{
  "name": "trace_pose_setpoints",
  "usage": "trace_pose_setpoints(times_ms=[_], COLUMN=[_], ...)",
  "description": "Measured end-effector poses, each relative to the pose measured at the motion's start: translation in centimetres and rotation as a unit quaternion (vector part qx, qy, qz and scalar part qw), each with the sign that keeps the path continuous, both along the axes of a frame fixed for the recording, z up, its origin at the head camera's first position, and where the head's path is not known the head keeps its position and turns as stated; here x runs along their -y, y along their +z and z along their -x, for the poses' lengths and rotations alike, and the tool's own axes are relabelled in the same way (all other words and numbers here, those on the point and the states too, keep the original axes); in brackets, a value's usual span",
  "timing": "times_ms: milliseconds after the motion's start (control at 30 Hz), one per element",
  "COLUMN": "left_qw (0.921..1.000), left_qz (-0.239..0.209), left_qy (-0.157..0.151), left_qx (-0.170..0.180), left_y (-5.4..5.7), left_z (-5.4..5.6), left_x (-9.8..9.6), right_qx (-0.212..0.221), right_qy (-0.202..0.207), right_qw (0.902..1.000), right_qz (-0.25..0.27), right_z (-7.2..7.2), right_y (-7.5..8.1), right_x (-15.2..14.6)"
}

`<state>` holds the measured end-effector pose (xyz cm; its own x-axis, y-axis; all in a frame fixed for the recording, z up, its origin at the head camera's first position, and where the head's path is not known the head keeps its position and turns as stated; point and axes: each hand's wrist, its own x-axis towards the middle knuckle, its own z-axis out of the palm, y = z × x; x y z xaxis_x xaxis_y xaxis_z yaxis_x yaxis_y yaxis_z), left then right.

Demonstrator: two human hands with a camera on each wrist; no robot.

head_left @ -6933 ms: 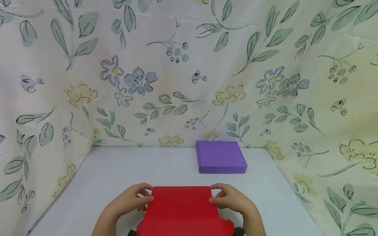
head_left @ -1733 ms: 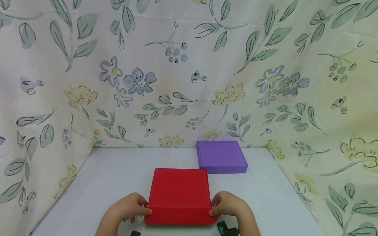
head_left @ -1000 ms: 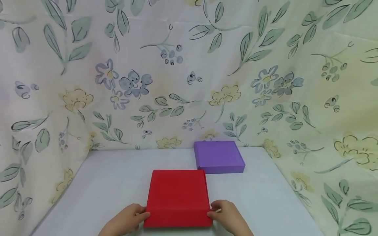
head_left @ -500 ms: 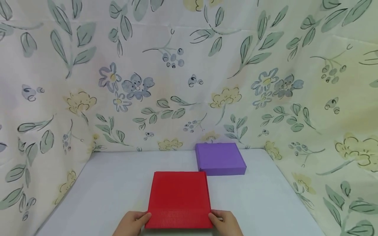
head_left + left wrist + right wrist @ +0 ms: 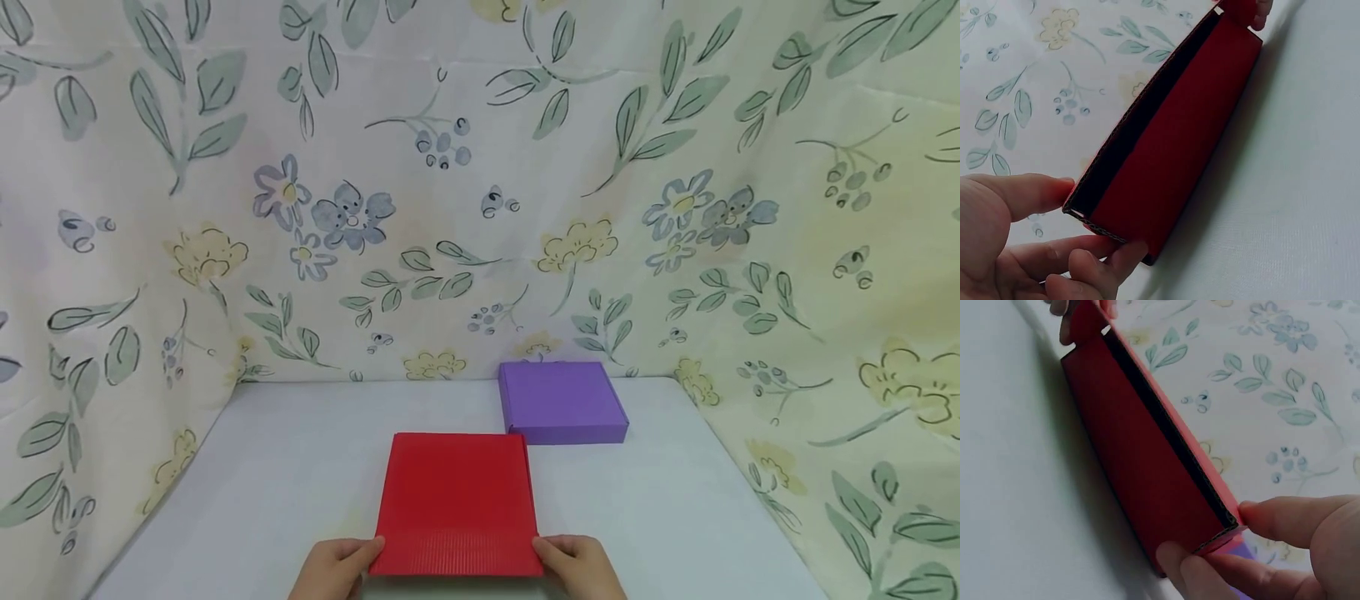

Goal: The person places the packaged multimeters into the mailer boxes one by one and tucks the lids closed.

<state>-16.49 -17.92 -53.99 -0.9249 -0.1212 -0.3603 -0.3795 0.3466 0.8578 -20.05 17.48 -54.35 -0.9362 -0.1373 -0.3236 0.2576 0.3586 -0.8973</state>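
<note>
A flat red cardboard box [image 5: 459, 483] sits on the white table in front of me. Its near strip shows ribbed lines. My left hand [image 5: 333, 569] pinches the near left corner, thumb on top and fingers curled at the side. At the near right corner, my right hand [image 5: 583, 568] pinches the box likewise. In the left wrist view, a dark gap shows between the lid's edge and the red front wall [image 5: 1179, 140]. The same gap runs along the box in the right wrist view, where the right thumb [image 5: 1272, 519] presses the lid's corner.
A shut purple box [image 5: 564, 400] lies behind and to the right of the red one, overlapping its far right corner in the head view. The white table [image 5: 285, 467] extends to both sides. A floral cloth [image 5: 450, 208] hangs behind and along the sides.
Earlier a red panel stretched toward me past the frame's bottom; now the red box lies compact, farther forward. Lately both hands slid nearer to me, thumbs on the front corners, and the ribbed strip came into view.
</note>
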Motion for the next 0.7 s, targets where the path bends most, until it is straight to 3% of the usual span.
trace_pose_setpoints(times_ms=[200, 400, 700], left_qw=[0.9997, 0.9994, 0.9989], left_qz=[-0.007, -0.023, -0.031], left_qy=[0.021, 0.025, 0.034], left_qx=[0.001, -0.003, -0.01], left_y=[-0.5, -0.9, -1.2], left_z=[0.1, 0.1, 0.3], left_x=[0.1, 0.1, -0.1], right_qx=[0.019, -0.011, -0.039], right_qy=[0.0, -0.007, -0.023], right_qw=[0.9993, 0.9994, 0.999], right_qz=[0.032, 0.033, -0.008], right_z=[0.1, 0.0, 0.1], right_y=[-0.9, -1.8, -1.9], right_x=[-0.3, -0.3, 0.2])
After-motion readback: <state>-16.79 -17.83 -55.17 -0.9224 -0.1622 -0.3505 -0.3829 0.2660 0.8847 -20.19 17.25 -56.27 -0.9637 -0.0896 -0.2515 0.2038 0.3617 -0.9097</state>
